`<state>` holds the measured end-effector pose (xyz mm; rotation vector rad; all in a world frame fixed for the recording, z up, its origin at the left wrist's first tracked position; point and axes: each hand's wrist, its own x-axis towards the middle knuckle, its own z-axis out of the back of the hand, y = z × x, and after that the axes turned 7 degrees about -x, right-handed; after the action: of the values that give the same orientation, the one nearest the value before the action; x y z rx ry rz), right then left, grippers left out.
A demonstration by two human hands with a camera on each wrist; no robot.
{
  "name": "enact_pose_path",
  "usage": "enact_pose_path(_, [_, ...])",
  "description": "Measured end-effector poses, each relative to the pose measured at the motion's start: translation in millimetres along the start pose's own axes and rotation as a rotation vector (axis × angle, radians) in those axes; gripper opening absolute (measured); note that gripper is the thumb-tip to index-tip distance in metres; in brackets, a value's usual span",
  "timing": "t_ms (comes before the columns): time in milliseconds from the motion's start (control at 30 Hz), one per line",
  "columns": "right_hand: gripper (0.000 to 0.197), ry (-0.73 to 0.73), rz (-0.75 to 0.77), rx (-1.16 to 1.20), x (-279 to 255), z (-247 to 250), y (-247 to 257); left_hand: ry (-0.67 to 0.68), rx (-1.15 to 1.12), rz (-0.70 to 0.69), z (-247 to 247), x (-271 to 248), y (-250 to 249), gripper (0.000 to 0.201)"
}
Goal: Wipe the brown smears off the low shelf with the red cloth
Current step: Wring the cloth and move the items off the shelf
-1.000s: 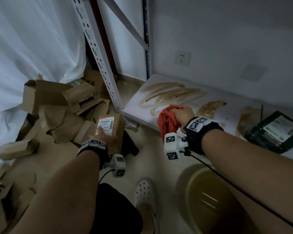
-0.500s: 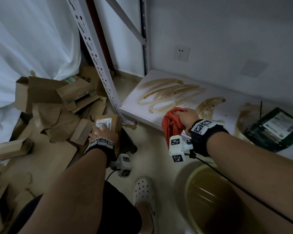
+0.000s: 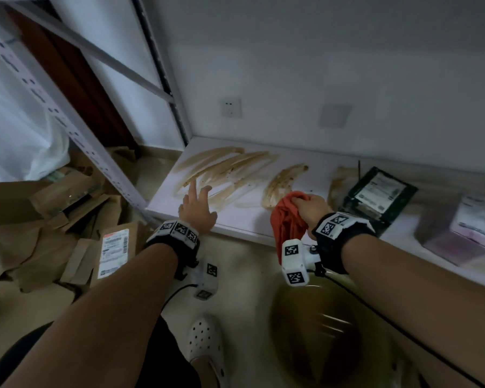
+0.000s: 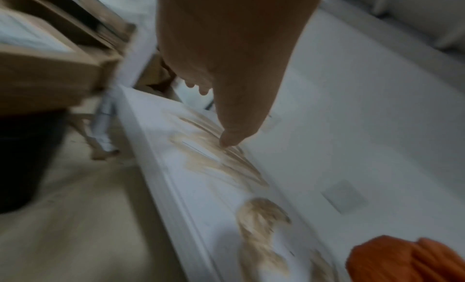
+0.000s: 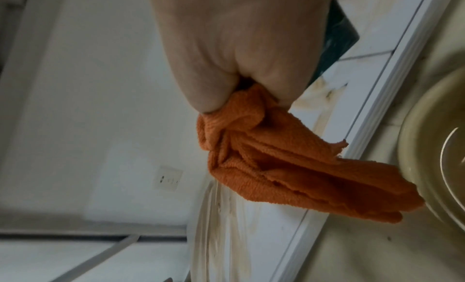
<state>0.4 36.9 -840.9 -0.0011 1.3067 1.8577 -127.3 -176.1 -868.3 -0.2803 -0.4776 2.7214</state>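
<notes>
The low white shelf (image 3: 235,222) carries long brown smears (image 3: 227,169) at its left end, a shorter smear (image 3: 283,183) in the middle and another (image 3: 338,183) further right. My right hand (image 3: 311,208) grips the bunched red cloth (image 3: 289,219) at the shelf's front edge, beside the middle smear; most of the cloth hangs below the fist (image 5: 239,57). My left hand (image 3: 198,203) is open with fingers spread over the left smears. In the blurred left wrist view its thumb tip (image 4: 230,141) is down at the smears (image 4: 219,163).
A dark green packet (image 3: 375,200) and a pale packet (image 3: 471,228) lie on the shelf to the right. A basin of murky water (image 3: 328,337) stands on the floor below my right arm. Cardboard boxes (image 3: 53,219) and a labelled parcel (image 3: 114,253) lie left of the rack post (image 3: 67,119).
My left hand let go of the labelled parcel on the floor and moved up and right onto the shelf's left smears. My right hand still holds the cloth at the shelf edge.
</notes>
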Motion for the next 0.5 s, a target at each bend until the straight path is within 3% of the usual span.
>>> enact_pose_path(333, [0.029,-0.143,-0.043,0.01,33.5,144.3,-56.4,0.224,0.006,-0.355,-43.5,13.4,-176.8,0.074])
enact_pose_path(500, [0.031,-0.246,-0.095,0.104,53.4,193.3,-80.2,0.265,0.219,-0.455,-76.7,12.8,-247.9,0.072])
